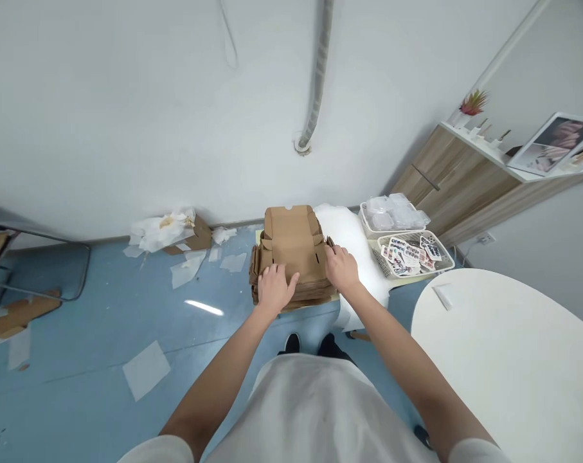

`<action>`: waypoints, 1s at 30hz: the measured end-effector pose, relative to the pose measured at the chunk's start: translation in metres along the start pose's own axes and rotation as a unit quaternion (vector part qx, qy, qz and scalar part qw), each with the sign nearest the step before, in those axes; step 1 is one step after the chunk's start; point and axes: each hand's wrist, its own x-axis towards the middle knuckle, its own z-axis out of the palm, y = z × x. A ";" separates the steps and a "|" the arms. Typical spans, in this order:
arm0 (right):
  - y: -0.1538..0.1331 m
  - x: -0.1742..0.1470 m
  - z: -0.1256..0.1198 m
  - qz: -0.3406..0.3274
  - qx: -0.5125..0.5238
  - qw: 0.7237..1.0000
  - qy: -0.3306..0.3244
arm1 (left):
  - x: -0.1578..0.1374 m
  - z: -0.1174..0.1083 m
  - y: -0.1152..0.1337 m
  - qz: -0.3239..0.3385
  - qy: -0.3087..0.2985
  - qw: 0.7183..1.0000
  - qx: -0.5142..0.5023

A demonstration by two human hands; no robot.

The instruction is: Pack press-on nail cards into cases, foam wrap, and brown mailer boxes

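A brown cardboard box blank [292, 241], unfolded with its lid panel toward the wall, lies on top of a stack of similar flattened boxes [313, 292]. My left hand [274, 287] rests on the front left part of the top blank, thumb spread away from the fingers. At the right edge, my right hand [342, 267] is closed around a side flap of the same blank, which pokes up past the fingertips. Two dark slots show in the cardboard between my hands.
Right of the stack is white wrapping material [351, 241]. Beyond it stand a basket of clear plastic boxes [392, 212] and a basket of printed cards [411, 254]. A round white table [508, 347] is at near right. Paper scraps [146, 370] and an open carton [199, 235] lie on the floor.
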 end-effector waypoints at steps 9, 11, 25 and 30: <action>0.030 0.020 -0.003 0.104 0.173 0.979 -0.017 | -0.007 -0.003 0.002 -0.011 -0.066 0.998 -0.010; 0.037 0.025 -0.008 0.109 0.255 0.961 -0.007 | -0.001 -0.008 0.001 -0.010 -0.078 0.997 -0.002; 0.009 -0.027 -0.022 -0.162 0.232 0.959 0.001 | 0.024 -0.008 -0.013 0.128 -0.105 0.985 0.053; 0.000 -0.036 0.004 -0.163 0.190 0.966 -0.069 | 0.021 -0.017 -0.015 0.128 -0.035 0.990 0.036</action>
